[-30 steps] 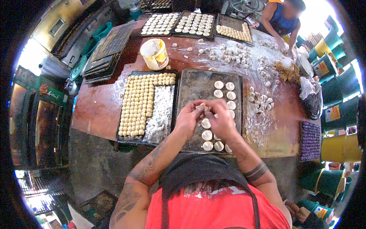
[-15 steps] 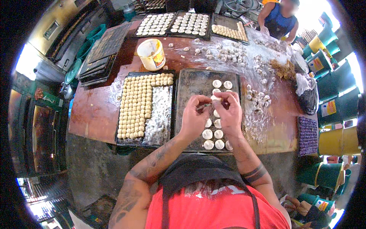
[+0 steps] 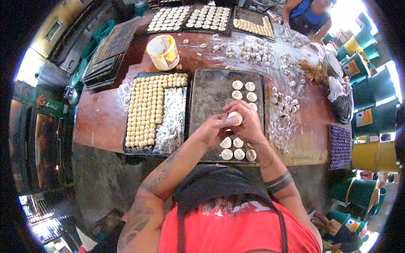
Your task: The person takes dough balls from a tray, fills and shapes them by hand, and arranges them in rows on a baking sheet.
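Both hands meet over a dark, worn baking tray (image 3: pixel 206 92). Between them is a round piece of white dough (image 3: pixel 236 118). My left hand (image 3: pixel 211 129) presses its thumb against the dough from the left. Fingers of my right hand (image 3: pixel 250 125) curl round the same piece from the other side. Flattened white dough rounds (image 3: pixel 238 154) lie in rows on the tray, nearer and farther than my hands; some are hidden beneath them. To the left, a second tray (image 3: pixel 168 135) bears many small yellowish balls (image 3: pixel 145 105), with its floured surface showing at the lower right.
A white bucket (image 3: pixel 163 52) stands behind the ball tray. Loose floured dough lumps (image 3: pixel 255 52) are scattered rightward. Stacked dark trays (image 3: pixel 105 67) sit at far left, filled trays (image 3: pixel 209 19) at the back. A co-worker (image 3: pixel 310 19) leans over the far right. A purple-filled tray (image 3: pixel 340 145) is at right.
My hands have come closer together and slightly lower, and the dough piece now shows its rounded face between them. The whole view has shifted slightly.
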The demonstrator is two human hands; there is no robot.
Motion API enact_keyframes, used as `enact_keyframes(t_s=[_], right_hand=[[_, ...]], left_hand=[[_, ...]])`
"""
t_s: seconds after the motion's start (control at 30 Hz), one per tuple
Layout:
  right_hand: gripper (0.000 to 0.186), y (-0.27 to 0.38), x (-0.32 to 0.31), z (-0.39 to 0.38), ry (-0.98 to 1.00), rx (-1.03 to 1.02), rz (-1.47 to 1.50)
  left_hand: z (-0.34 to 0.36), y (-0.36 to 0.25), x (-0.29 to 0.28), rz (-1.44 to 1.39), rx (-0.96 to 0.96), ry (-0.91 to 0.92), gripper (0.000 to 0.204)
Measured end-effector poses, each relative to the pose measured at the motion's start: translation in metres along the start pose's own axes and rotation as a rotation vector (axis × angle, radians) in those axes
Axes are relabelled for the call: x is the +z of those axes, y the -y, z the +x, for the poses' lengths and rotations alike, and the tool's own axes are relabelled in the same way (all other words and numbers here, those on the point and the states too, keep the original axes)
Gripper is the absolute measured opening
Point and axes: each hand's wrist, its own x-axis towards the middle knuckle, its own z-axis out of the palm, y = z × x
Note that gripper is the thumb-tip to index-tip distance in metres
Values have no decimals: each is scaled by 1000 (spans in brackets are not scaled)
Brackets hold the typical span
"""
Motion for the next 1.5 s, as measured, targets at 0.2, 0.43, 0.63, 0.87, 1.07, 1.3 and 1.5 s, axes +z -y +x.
enact_keyframes(t_s=[0.2,0.43,0.63,0.87,1.07,1.3,1.5], right_hand=[[63,-35,33,-28,-13,471,498],[33,-97,32,-9,144,572,-85],[43,-92,60,-41,158,-103,-742],[21,-139,-32,-6,-170,180,-436],[32,-228,-117,-122,56,417,-727],[9,-196,-117,-152,-609,737,325],[8,-144,-40,-101,-479,744,798]], left_hand=[[3,9,-1,371,319,-446,28],[6,35,-36,1418,436,-649,72],[-27,22,-81,1291,440,-690,65],[-55,13,-80,1122,217,-640,43],[-67,-30,-127,1379,221,-1010,22],[-83,-57,-227,2074,336,-1519,19],[-57,-52,-192,560,432,-981,31]])
